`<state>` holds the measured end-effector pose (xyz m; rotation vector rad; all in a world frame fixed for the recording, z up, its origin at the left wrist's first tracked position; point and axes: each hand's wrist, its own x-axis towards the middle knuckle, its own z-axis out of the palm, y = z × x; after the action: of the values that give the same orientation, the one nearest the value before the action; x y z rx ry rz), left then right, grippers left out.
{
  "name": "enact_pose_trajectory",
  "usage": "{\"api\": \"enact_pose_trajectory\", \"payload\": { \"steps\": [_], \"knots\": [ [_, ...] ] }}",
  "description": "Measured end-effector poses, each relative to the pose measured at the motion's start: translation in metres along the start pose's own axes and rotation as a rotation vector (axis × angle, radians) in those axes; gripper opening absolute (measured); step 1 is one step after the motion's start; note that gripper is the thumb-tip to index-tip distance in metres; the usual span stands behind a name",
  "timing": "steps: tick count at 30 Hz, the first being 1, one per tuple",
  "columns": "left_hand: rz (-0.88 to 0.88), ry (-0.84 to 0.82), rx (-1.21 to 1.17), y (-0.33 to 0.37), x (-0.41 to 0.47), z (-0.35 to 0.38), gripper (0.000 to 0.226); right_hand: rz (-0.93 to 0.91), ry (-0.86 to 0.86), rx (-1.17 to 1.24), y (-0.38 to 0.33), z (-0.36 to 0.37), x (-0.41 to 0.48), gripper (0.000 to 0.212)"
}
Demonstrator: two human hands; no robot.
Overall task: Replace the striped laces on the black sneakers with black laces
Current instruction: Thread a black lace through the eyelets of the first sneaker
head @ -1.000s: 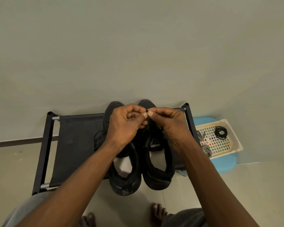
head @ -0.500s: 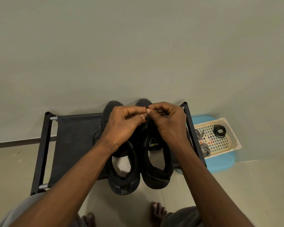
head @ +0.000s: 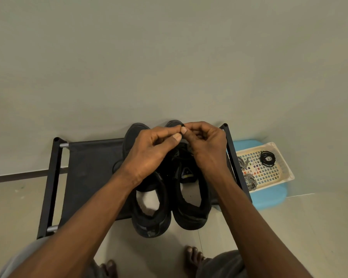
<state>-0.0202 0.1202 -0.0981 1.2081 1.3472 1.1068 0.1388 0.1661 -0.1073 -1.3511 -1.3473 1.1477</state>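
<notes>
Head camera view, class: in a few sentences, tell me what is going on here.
A person is lacing a pair of black sneakers that sit on a black fabric rack. The left hand and right hand together pinch a black lace end above the toes. The striped laces lie in a cream basket beside a coiled black lace.

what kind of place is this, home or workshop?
Probably a home, maybe an entryway corner: a low fabric shoe rack on a tiled floor against a bare wall, a plastic basket on a blue stool, and bare feet.
</notes>
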Motion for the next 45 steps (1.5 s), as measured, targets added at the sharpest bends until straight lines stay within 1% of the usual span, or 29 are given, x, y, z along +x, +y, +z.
{"api": "enact_pose_trajectory", "payload": {
  "steps": [2, 4, 5, 6, 7, 9, 11, 13, 15, 17, 19, 22, 24, 26, 28, 30, 32, 39, 45],
  "knots": [
    [0.015, -0.021, 0.050, 0.002, 0.000, 0.003, 0.035, -0.025, 0.035, 0.002, -0.003, 0.003, -0.002, 0.004],
    [0.057, 0.053, 0.239, 0.002, -0.004, 0.009, 0.040, -0.030, 0.066, 0.051, -0.008, 0.007, -0.003, 0.004],
    [0.084, 0.127, 0.367, 0.001, -0.008, 0.011, 0.036, -0.032, 0.074, 0.090, -0.011, 0.007, -0.003, 0.003],
    [0.123, 0.186, 0.499, 0.002, -0.014, 0.013, 0.027, -0.037, 0.069, 0.134, -0.015, 0.007, -0.003, 0.001],
    [0.165, 0.199, 0.639, 0.003, -0.020, 0.016, 0.020, -0.039, 0.060, 0.170, -0.020, 0.007, -0.002, 0.006],
    [0.211, 0.132, 0.879, 0.005, -0.036, 0.025, 0.028, -0.063, 0.044, 0.206, -0.031, 0.004, -0.002, 0.012],
    [0.198, 0.059, 0.986, 0.001, -0.053, 0.039, 0.036, -0.103, 0.031, 0.240, -0.043, 0.000, -0.004, 0.008],
    [0.166, -0.016, 1.062, -0.007, -0.067, 0.054, 0.056, -0.116, 0.016, 0.285, -0.050, -0.003, -0.005, 0.005],
    [0.164, -0.079, 1.153, -0.017, -0.075, 0.065, 0.075, -0.103, 0.015, 0.289, -0.056, -0.006, -0.006, 0.010],
    [0.116, -0.138, 1.161, -0.021, -0.074, 0.069, 0.086, -0.087, 0.014, 0.295, -0.062, -0.009, -0.007, 0.017],
    [0.068, -0.208, 1.140, -0.021, -0.074, 0.069, 0.096, -0.082, 0.007, 0.298, -0.071, -0.012, -0.009, 0.019],
    [0.057, -0.298, 1.152, -0.019, -0.075, 0.073, 0.113, -0.093, 0.013, 0.278, -0.088, -0.017, -0.010, 0.018],
    [0.072, -0.318, 1.171, -0.019, -0.076, 0.077, 0.117, -0.122, 0.012, 0.257, -0.101, -0.022, -0.011, 0.018],
    [0.167, -0.329, 1.189, -0.021, -0.076, 0.081, 0.110, -0.148, -0.008, 0.236, -0.114, -0.028, -0.012, 0.019],
    [0.266, -0.427, 1.240, -0.025, -0.075, 0.082, 0.100, -0.171, -0.033, 0.225, -0.126, -0.033, -0.013, 0.019],
    [0.237, -0.556, 1.281, -0.028, -0.072, 0.081, 0.096, -0.190, -0.057, 0.244, -0.138, -0.037, -0.017, 0.019],
    [0.157, -0.612, 1.256, -0.030, -0.069, 0.079, 0.093, -0.200, -0.080, 0.293, -0.150, -0.038, -0.022, 0.020],
    [0.101, -0.609, 1.169, -0.028, -0.066, 0.078, 0.089, -0.260, -0.049, 0.346, -0.212, -0.054, -0.045, 0.020],
    [0.085, -0.601, 1.162, -0.029, -0.065, 0.077, 0.090, -0.312, 0.060, 0.318, -0.283, -0.077, -0.057, 0.018]
  ]
}}
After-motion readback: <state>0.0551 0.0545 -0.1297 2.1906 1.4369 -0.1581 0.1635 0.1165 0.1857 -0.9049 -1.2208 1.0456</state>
